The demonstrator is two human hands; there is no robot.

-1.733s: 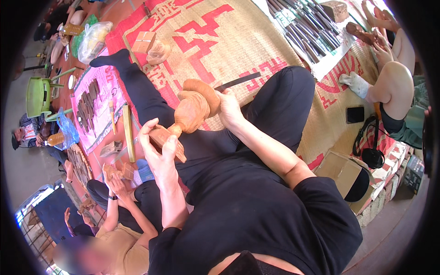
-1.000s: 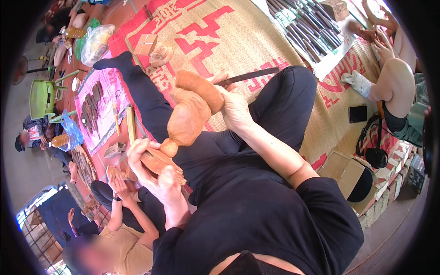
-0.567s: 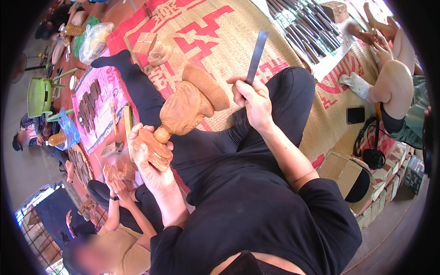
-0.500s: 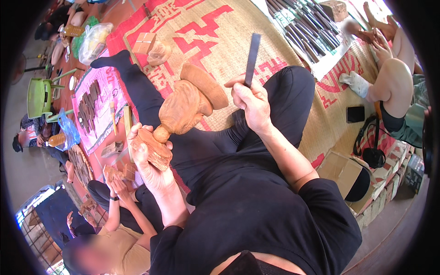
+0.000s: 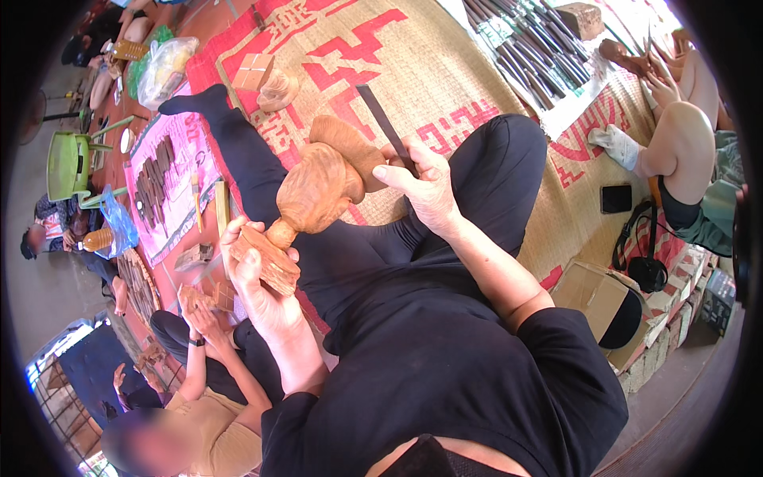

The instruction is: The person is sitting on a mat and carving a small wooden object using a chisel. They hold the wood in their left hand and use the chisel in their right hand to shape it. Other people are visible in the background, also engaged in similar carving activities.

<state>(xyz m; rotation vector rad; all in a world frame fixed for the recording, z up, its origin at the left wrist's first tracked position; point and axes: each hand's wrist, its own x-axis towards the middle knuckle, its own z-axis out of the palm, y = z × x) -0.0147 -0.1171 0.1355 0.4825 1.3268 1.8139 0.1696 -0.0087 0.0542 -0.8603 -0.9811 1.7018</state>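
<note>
A carved wooden figure (image 5: 318, 187) with a broad hat-like top is held up over my lap. My left hand (image 5: 258, 282) grips its square base, with the figure tilted up and to the right. My right hand (image 5: 421, 179) holds a dark flat chisel (image 5: 381, 123) whose blade points up and to the left, close behind the figure's top. I sit on a woven mat (image 5: 413, 63) with red patterns, one leg in black stretched out toward the upper left.
Many dark chisels (image 5: 524, 40) lie on a white cloth at the top right. A pink cloth (image 5: 163, 187) with more tools lies left. Another person's bare leg (image 5: 679, 135) is at the right; a person in tan (image 5: 199, 397) carves at the lower left.
My right hand has left the figure's top and lifted the chisel upright, then tipped its blade left toward the figure. My left hand slid to the base and raised the figure.
</note>
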